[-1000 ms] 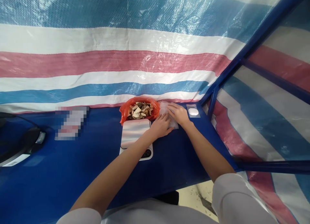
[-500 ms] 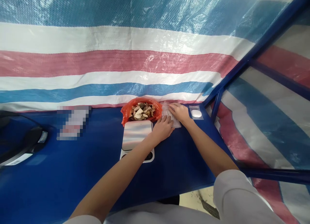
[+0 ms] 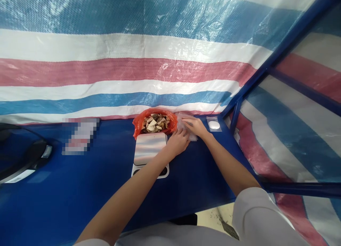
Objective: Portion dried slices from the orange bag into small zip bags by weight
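Two bare hands, head view, both at work on clear plastic near the far edge of a blue table [image 3: 66,192].

Item: clear plastic [image 3: 180,124], crumpled, bag-like; lies on the table just right of the red bag, partly covered by both hands. Number of layers cannot be told.

Item: left hand [image 3: 178,142], palm down, fingers bent over the near left part of the plastic. Whether they pinch it cannot be told.

Item: right hand [image 3: 197,127], reaching in from the right, fingers directed leftward and laid on the plastic; fingertip grip too small to make out.

Item: red bag [image 3: 136,128], mouth open and rim spread, holding a heap of dry-looking slices [image 3: 154,124], cream to dark brown.

Item: scale [image 3: 150,150], white body, shiny square plate, dark control panel; set directly in front of the red bag. Left forearm crosses the panel, hiding part.

Item: small clear pouch [image 3: 210,129] at far right, with one white rounded object [image 3: 214,125].

Item: pale and red oblong [image 3: 81,136], pixelated, left of the scale.

Item: black curved object [image 3: 32,159], pale label, cut by the left border; kind uncertain.

Backdrop: striped sheeting [image 3: 119,71], blue, white and red.
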{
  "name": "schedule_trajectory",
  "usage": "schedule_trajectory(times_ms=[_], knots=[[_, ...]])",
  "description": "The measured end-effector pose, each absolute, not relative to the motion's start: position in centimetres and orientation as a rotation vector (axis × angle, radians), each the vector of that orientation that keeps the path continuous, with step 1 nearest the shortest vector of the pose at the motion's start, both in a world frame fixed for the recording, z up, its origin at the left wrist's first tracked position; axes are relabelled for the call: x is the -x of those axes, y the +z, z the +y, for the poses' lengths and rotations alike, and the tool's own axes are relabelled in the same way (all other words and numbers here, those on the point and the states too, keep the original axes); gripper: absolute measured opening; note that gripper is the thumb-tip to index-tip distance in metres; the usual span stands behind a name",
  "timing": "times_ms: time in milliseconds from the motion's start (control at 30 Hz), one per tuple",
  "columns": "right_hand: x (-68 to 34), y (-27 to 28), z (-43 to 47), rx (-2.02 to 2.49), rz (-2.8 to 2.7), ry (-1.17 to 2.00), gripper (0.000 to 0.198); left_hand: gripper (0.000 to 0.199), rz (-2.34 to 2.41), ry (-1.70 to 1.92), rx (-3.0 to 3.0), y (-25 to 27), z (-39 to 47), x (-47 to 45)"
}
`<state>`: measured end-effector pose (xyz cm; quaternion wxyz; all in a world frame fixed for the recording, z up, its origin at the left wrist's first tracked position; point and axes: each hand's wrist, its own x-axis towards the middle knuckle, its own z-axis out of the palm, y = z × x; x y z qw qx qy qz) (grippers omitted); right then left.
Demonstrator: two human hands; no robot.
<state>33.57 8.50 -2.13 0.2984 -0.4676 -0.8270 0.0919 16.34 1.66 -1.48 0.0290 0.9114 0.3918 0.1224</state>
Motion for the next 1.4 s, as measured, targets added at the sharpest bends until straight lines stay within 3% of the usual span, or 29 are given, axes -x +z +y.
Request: schedule_trajectory(times_ms=[300,633,1067,1400], knots=[[-34.0,-3.2,9.7,1.128,-2.453,0.016,0.035,0.043,1.327,0.401,-2.811,-1.9,0.9,-16.1],[-34.2,-3.5,10.4,1.098,-2.495,0.121,0.035,0.040,1.390,0.351,-2.840,-2.2,0.9,-16.3],[-33.9,-0.7,4.9,1.226,-1.737,0.484,0.032,0.032,1.281,0.584,-2.789,1.4,-0.4,-14.3],[-29.0,-1.6,-2.5,1.406,-2.246,0.012,0.029,0.038,1.583,0.851,-2.633,2.6,-2.9,-3.9]])
